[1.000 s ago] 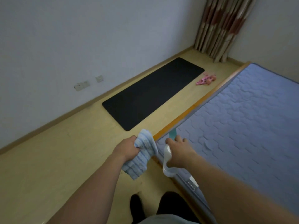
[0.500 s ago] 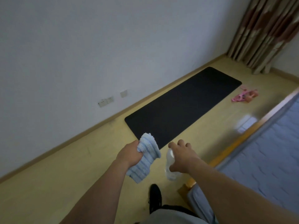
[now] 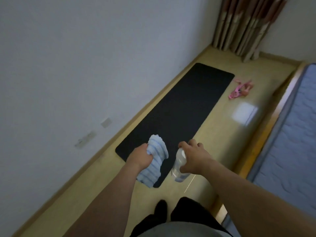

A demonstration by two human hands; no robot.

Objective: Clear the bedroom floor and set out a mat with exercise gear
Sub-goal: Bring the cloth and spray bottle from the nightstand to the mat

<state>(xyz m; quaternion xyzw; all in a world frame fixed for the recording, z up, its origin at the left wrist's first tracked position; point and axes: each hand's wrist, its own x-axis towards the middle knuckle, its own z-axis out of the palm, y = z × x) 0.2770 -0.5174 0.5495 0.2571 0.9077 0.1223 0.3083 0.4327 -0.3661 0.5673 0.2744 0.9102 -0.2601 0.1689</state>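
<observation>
A black exercise mat (image 3: 181, 113) lies flat on the wooden floor along the left wall. My left hand (image 3: 140, 157) grips a folded light-blue towel (image 3: 153, 161) above the mat's near end. My right hand (image 3: 195, 158) holds a clear plastic water bottle (image 3: 178, 166) by its upper part, just right of the towel, over the mat's near right corner. A pink resistance band (image 3: 240, 89) lies on the floor beside the mat's far right corner.
The bed with a blue quilted mattress (image 3: 294, 142) and wooden frame (image 3: 266, 127) runs along the right. Curtains (image 3: 248, 24) hang in the far corner. Wall sockets (image 3: 85, 139) sit low on the left wall. My legs and dark shoes (image 3: 160, 207) are at the bottom.
I have turned away from the bed and come closer to the mat. Both hands, still holding the towel and the bottle, now hang over the mat's near end.
</observation>
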